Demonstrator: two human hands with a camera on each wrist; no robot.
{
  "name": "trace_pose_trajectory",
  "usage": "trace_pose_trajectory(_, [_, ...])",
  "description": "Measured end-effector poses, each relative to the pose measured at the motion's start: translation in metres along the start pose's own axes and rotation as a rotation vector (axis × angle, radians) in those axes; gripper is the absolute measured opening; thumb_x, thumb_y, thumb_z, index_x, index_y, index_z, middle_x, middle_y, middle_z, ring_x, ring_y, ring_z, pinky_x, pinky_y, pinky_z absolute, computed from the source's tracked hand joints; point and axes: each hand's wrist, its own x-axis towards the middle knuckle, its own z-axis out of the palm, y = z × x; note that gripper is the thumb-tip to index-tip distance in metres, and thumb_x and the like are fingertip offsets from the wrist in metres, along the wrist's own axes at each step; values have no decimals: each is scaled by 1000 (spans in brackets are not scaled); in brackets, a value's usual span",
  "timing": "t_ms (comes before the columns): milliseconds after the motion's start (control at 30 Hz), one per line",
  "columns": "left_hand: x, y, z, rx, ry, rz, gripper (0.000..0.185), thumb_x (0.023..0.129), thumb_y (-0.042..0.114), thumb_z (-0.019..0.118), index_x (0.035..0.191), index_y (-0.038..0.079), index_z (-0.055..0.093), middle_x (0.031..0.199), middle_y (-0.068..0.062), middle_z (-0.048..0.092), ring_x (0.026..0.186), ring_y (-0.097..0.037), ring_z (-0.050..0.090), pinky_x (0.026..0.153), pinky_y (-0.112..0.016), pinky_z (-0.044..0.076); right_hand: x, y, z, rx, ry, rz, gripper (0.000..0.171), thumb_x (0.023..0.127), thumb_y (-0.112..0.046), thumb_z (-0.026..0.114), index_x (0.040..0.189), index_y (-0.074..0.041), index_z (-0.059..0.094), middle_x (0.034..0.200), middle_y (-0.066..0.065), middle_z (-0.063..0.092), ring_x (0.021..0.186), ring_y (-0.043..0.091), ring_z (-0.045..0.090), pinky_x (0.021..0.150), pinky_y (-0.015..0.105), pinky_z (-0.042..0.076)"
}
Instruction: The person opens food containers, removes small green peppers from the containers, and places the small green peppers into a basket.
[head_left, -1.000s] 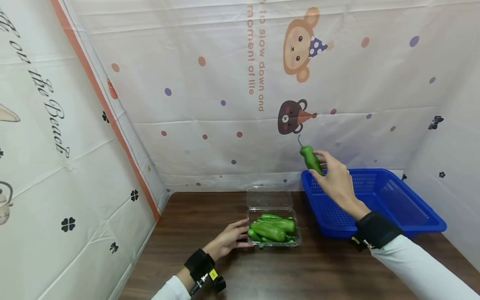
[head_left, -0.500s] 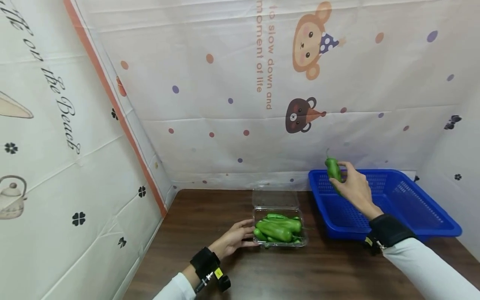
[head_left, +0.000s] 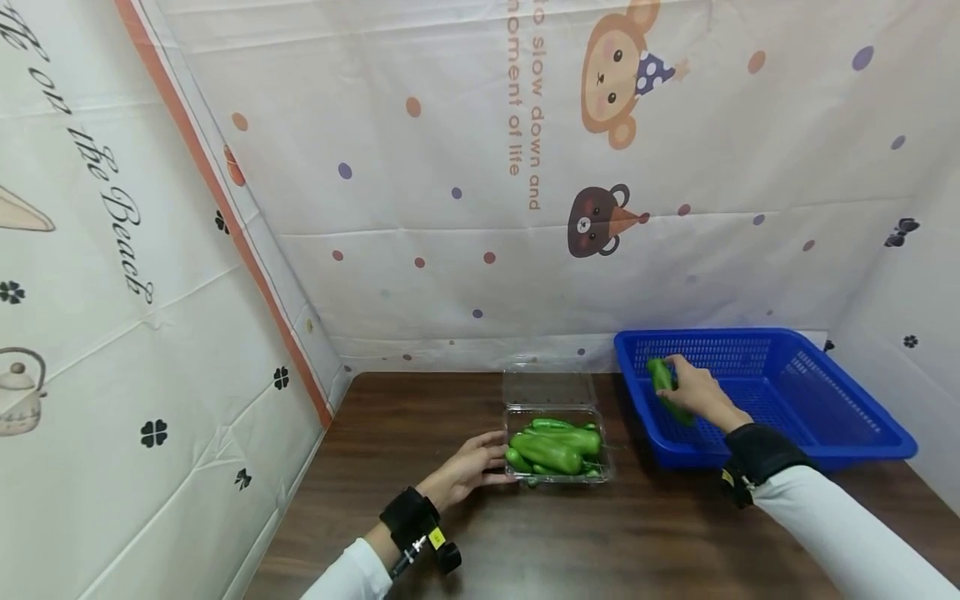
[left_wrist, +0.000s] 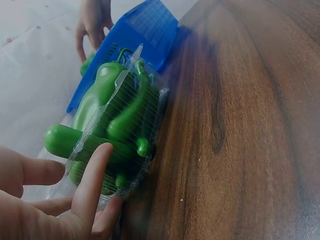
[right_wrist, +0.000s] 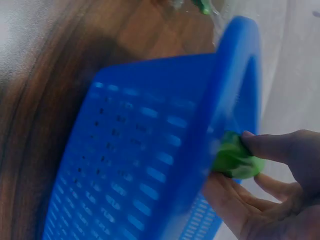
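Observation:
My right hand (head_left: 701, 392) grips a green pepper (head_left: 663, 379) between thumb and fingers, inside the left end of the blue basket (head_left: 892, 442). In the right wrist view the pepper (right_wrist: 237, 160) shows just past the basket rim, its lower part hidden. My left hand (head_left: 471, 468) touches the left side of a clear plastic clamshell box (head_left: 606, 475). Its fingers lie fairly straight against the wall in the left wrist view. Several green peppers (head_left: 551, 454) fill the box, and its lid (head_left: 547, 385) stands open at the back.
A brown wooden table (head_left: 420, 417) carries the box and the basket. White printed cloth (head_left: 420, 208) hangs behind and along both sides. The basket stands to the right of the box, close to the back cloth.
My right hand has moved right and then down, carrying the pepper from above the basket's left rim to inside it. My left hand stays at the box.

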Motion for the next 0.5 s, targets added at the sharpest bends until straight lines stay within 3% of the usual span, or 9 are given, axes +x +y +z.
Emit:
trace_pose_trajectory(333, [0, -2, 0, -4, 7, -15, 55, 107, 8, 49, 157, -3, 29, 150, -33, 44, 135, -46, 51, 98, -47, 62, 5, 3, 20, -42, -67, -10, 55, 94, -6, 67, 136, 19, 41, 97, 33, 61, 77, 34, 62, 58, 39, 57])
trace_pose_trajectory(500, [-1, -3, 1, -2, 4, -11, 54, 107, 8, 49, 157, -3, 30, 148, -32, 47, 133, -45, 53, 98, -47, 62, 4, 4, 24, -75, -108, 26, 54, 94, -5, 66, 134, 21, 40, 98, 32, 60, 83, 38, 63, 65, 44, 60])
